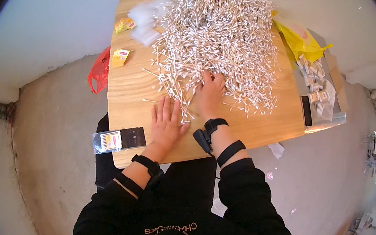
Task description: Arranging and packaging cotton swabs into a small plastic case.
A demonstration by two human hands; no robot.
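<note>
A big heap of cotton swabs (229, 32) with white tips and pale sticks covers the far middle of the wooden table (130, 80). At the heap's near edge my right hand (210, 96) has its fingers bent in among the swabs; their tips and whatever they hold are hidden. My left hand (166, 125) lies flat on the wood, fingers stretched forward, holding nothing. Just beyond its fingertips is a loose strand of swabs (175, 88). Left of that wrist, a clear packet of swabs (110, 141) with a yellow label lies by a dark flat rectangle (133, 137) at the table's edge.
Two yellow card pieces (120, 58) and clear plastic bags (143, 22) lie along the left side. A red bag (100, 71) hangs there. On the right, an open box (339, 102) holds small packs (317, 80), beside a yellow bag (302, 42) and a black phone-like slab (306, 111).
</note>
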